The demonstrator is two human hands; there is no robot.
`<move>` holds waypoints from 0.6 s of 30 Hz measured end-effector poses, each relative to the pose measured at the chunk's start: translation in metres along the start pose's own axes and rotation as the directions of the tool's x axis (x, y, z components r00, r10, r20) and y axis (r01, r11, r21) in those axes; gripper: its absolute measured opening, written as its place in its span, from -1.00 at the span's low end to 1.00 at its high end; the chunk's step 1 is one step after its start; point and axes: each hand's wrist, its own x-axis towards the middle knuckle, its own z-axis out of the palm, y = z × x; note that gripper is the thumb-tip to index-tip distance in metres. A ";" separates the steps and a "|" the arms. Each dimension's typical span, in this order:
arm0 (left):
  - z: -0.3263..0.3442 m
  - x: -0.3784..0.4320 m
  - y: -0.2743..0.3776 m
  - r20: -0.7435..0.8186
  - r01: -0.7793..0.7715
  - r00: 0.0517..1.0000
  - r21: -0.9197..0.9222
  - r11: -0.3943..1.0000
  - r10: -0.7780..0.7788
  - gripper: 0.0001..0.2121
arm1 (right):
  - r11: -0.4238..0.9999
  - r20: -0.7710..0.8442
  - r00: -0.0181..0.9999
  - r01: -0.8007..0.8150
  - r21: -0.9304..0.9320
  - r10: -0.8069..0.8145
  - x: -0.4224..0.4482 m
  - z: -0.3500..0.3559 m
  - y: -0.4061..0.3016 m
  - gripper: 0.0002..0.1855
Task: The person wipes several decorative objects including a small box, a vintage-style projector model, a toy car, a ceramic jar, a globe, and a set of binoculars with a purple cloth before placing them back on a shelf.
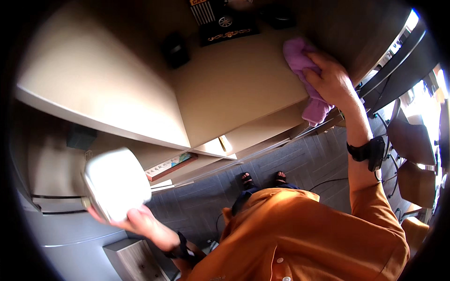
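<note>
A folded purple cloth (299,58) is gripped in my right hand (330,79) and rests on the right end of a beige shelf board (239,95), with its tail hanging over the front edge. Away from the shelf, at lower left, my left hand (140,219) holds up a white, rounded-square object (119,182) by its lower edge. Glare washes out its surface, so I cannot tell what it is. Between the hands, an upright divider panel (116,80) meets the shelf board.
At the shelf's back stand a black decorated box (228,31), a small black object (175,49) and another dark item (279,15). A framed picture (172,167) sits in a lower compartment. Chairs (411,140) stand at right. A wooden cabinet (139,261) is at lower left.
</note>
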 end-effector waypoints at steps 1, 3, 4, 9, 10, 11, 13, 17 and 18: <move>0.005 -0.007 0.020 0.057 -0.054 0.997 0.002 0.999 0.054 -0.10 | 1.000 0.000 1.000 0.006 0.006 -0.006 0.000 0.001 0.000 -0.52; 0.019 -0.021 0.047 0.189 -0.142 0.971 -0.025 0.990 0.144 -0.06 | 0.999 0.000 1.000 -0.030 0.018 0.030 -0.003 -0.002 -0.003 -0.52; 0.020 -0.023 0.067 0.255 -0.185 0.949 -0.033 0.982 0.187 -0.04 | 0.999 0.000 1.000 -0.031 0.044 0.031 -0.001 -0.004 -0.010 -0.52; 0.065 -0.032 0.100 0.460 -0.199 0.852 -0.158 0.967 0.251 0.06 | 0.996 0.027 0.999 -0.047 0.071 0.045 -0.004 -0.007 -0.008 -0.53; 0.082 -0.032 0.100 0.471 -0.166 0.854 -0.159 0.973 0.223 0.08 | 0.996 0.014 1.000 -0.030 0.082 0.029 -0.004 -0.005 -0.008 -0.53; 0.108 -0.031 0.094 0.476 -0.118 0.859 -0.173 0.978 0.188 0.10 | 0.998 -0.018 1.000 -0.010 0.069 0.011 -0.006 -0.004 -0.002 -0.53; 0.164 -0.027 0.081 0.451 -0.013 0.885 -0.227 0.974 0.117 0.12 | 0.997 -0.081 0.996 0.047 0.063 -0.042 -0.008 -0.002 0.001 -0.53; 0.227 -0.020 0.070 0.512 0.224 0.846 -0.085 0.971 -0.150 0.00 | 0.996 -0.099 0.994 0.043 0.085 -0.034 -0.011 0.000 0.003 -0.57; 0.245 -0.022 0.063 0.521 0.222 0.842 -0.100 0.970 -0.139 -0.01 | 0.994 -0.170 0.983 0.080 0.080 -0.066 -0.012 0.002 0.008 -0.60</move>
